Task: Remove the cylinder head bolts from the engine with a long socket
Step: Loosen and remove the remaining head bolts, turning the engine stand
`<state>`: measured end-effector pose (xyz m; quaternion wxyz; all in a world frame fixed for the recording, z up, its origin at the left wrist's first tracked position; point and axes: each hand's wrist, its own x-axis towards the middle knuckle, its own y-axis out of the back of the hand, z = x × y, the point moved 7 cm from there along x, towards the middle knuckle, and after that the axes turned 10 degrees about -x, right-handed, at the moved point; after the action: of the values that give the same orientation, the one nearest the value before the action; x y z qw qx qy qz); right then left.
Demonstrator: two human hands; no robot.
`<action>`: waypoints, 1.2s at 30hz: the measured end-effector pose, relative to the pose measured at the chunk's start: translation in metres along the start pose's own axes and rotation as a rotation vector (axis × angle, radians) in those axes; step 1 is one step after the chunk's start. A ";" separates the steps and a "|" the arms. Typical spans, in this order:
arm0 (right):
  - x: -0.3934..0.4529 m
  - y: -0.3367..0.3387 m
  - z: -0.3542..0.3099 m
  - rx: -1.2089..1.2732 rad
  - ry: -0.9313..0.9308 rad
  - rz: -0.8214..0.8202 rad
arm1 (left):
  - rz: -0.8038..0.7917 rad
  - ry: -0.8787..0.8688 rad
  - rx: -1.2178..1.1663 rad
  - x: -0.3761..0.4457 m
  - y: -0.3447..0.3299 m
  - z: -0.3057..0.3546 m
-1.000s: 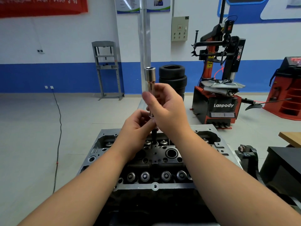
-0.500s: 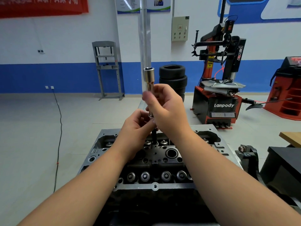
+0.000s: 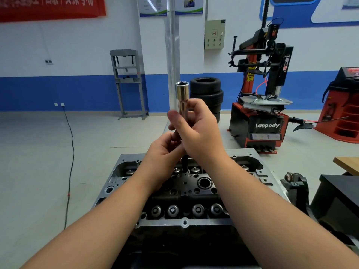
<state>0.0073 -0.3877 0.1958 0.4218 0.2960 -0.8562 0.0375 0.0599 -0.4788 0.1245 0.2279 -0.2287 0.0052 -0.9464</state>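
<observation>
Both hands up over the engine [image 3: 250,162]. My right hand [image 3: 200,133] is wrapped around the long socket [image 3: 182,98], which stands upright with its open end at the top, clear of my fingers. My left hand [image 3: 165,152] sits just below, touching the right, fingers pinched on the dark bolt [image 3: 184,162] that sticks out under my hands and points down at the middle of the head. Can't tell if the bolt tip touches the metal. Stack of tyres [image 3: 206,94] and a tyre machine [image 3: 260,105] behind.
</observation>
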 end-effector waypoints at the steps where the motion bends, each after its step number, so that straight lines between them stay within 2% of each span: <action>1: 0.000 0.001 0.001 -0.005 -0.002 0.014 | 0.006 -0.001 -0.003 0.000 0.000 -0.001; 10: 0.004 -0.002 0.005 0.067 -0.095 -0.017 | -0.004 0.036 0.010 0.000 0.001 -0.005; 16: 0.004 0.009 0.004 -0.004 -0.047 0.095 | 0.073 0.002 0.037 0.001 0.008 -0.004; 22: 0.004 0.003 0.004 -0.012 -0.052 0.036 | -0.021 0.035 -0.051 0.000 -0.001 -0.005; 27: 0.002 0.002 0.000 -0.034 -0.012 0.037 | 0.081 0.005 0.008 0.001 0.009 -0.005; 33: 0.003 0.005 0.004 -0.035 -0.044 0.044 | -0.001 0.040 -0.105 0.000 0.000 -0.006; 36: 0.003 0.003 0.003 -0.018 -0.045 0.030 | -0.002 0.031 -0.052 0.000 0.001 -0.006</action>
<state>0.0019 -0.3875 0.1962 0.4046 0.2801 -0.8700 0.0294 0.0579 -0.4805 0.1189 0.2208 -0.2198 0.0329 -0.9496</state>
